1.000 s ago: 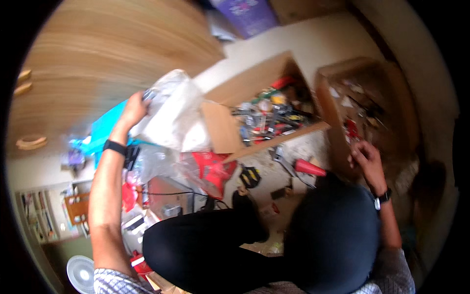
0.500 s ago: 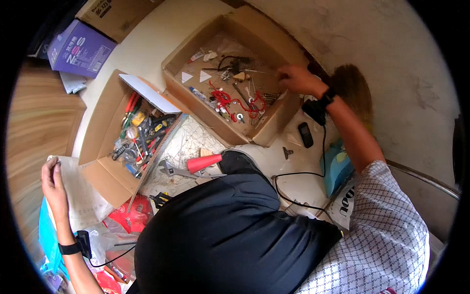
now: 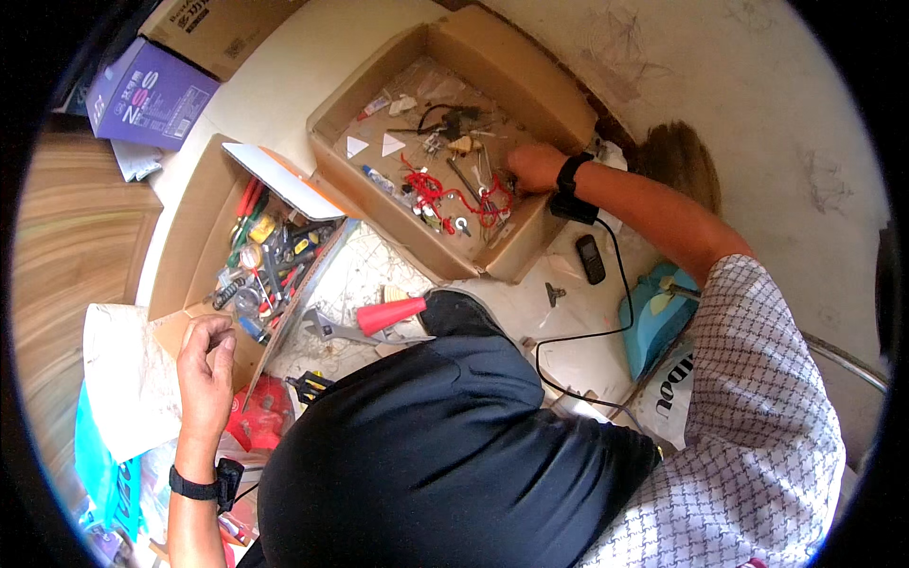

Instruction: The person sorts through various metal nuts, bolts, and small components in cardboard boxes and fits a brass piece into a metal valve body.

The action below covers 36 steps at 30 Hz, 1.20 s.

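Observation:
My right hand [image 3: 535,168] reaches over the right side of a large shallow carton [image 3: 417,230]. Its fingers curl down towards loose metal pieces there; the fingertips and anything in them are hidden. Beside them lies a tangle of red cord [image 3: 428,186] among screws and small parts. My left hand [image 3: 206,369] is raised at the near edge of a smaller carton [image 3: 185,256] of tools. Its fingers are loosely bent, the thumb stands apart, and I see nothing in it. Inside that carton lie pliers [image 3: 250,201], a black spring [image 3: 230,292] and other tools.
An adjustable wrench [image 3: 331,328] and a red cone-shaped piece [image 3: 390,314] lie by my leg. A black phone [image 3: 590,259] and a binder clip [image 3: 553,294] are to the right. A black cable [image 3: 620,303] runs from my right wrist. A purple box [image 3: 156,95] stands far left.
My left hand has moved right, off the white sheet to the smaller carton's near edge. My right hand has shifted left and slightly down, deeper into the large carton.

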Each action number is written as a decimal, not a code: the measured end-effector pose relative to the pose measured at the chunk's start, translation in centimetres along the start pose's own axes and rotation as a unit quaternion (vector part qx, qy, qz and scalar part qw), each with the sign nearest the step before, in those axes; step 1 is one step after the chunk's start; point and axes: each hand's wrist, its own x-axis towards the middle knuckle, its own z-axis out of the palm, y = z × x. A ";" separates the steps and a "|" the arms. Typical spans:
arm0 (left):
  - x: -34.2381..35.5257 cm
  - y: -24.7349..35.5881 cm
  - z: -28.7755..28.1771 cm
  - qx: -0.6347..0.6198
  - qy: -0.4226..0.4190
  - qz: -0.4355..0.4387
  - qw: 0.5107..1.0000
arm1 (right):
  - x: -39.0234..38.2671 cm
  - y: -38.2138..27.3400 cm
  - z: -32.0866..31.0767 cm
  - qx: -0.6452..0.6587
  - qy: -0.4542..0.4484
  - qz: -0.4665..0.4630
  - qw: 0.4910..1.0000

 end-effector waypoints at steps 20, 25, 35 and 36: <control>-1.3 -0.2 -0.4 0.018 -0.038 -0.040 0.998 | 1.0 3.4 1.4 0.286 0.169 0.078 0.940; -1.4 -0.6 0.3 -0.019 -0.015 -0.020 1.000 | 0.8 3.4 0.6 0.240 0.242 0.115 0.933; -0.8 0.1 0.8 -0.015 -0.031 -0.006 0.999 | 2.0 2.7 1.4 0.154 0.179 0.113 0.965; -0.8 0.2 0.8 -0.011 -0.030 -0.004 0.999 | 2.1 2.4 1.1 0.157 0.191 0.111 0.963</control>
